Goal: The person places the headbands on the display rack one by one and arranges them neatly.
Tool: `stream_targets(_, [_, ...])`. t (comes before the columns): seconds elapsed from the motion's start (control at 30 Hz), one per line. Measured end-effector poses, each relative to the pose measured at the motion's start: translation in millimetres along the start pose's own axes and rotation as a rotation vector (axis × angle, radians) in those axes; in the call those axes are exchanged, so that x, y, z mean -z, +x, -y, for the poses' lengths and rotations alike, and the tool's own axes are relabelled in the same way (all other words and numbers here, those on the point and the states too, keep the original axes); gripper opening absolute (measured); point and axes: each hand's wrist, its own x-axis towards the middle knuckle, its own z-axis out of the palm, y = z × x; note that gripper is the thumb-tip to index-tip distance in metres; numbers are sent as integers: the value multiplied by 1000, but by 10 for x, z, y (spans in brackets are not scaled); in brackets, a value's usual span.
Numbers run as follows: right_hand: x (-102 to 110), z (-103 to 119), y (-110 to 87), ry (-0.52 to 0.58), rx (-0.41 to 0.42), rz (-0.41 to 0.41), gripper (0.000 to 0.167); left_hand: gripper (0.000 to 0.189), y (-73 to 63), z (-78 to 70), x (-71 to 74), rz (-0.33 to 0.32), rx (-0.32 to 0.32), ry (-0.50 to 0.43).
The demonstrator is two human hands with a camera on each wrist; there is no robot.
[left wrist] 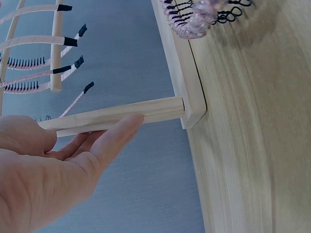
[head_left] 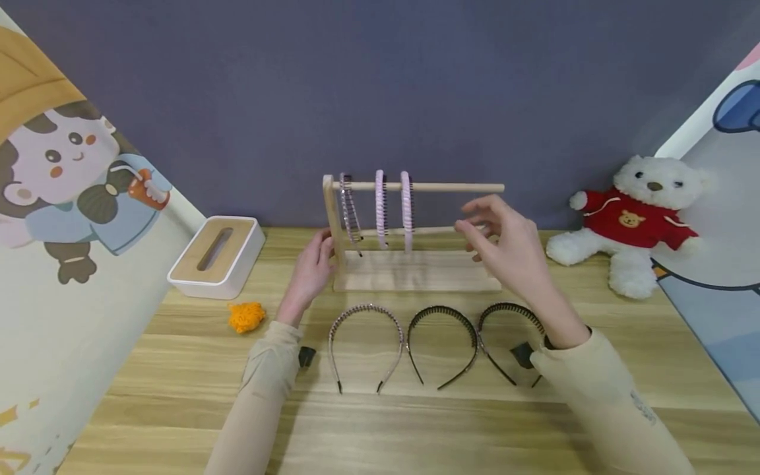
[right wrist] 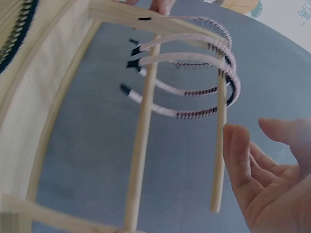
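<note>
A wooden headband rack (head_left: 415,280) stands at the back of the table, with three pinkish headbands (head_left: 380,208) hung over its top rod, toward the left. My left hand (head_left: 313,267) grips the rack's left upright; the left wrist view shows the post (left wrist: 116,116) between thumb and fingers. Near the right end of the top rod (right wrist: 219,145), my right hand (head_left: 505,244) is raised, fingers loosely bent and nothing in them. In front of the rack lie a pinkish headband (head_left: 366,307) and two black headbands (head_left: 442,309) (head_left: 505,307), the right one partly covered by my sleeve.
A white tissue box (head_left: 222,290) with a wooden lid stands at the left, and an orange fuzzy bundle (head_left: 246,317) lies before it. A white teddy bear (head_left: 632,270) in a red top sits at the right. Behind the rack rises a dark wall (head_left: 415,86).
</note>
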Motion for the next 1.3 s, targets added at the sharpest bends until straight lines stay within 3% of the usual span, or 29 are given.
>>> stream_targets(0.13, [77,-137,-61,-20,12,0,20,46,3,3,-2,3,2,-3])
stream_targets(0.3, [183,-280,-161,-34,-34,32,17,46,6,5,6,8,1,-11])
stream_targets(0.73, [320,-602,-393,-147,-57,73,22,47,5,9,30,7,4,-4])
stream_targets(1.0, [384,-838,-563,-236,-180,189,27,47,0,4,26,12,-7,7])
stream_targets(1.3, [420,-1099,-730,-257,-195,228,31,47,15,24,19,17,-4,3])
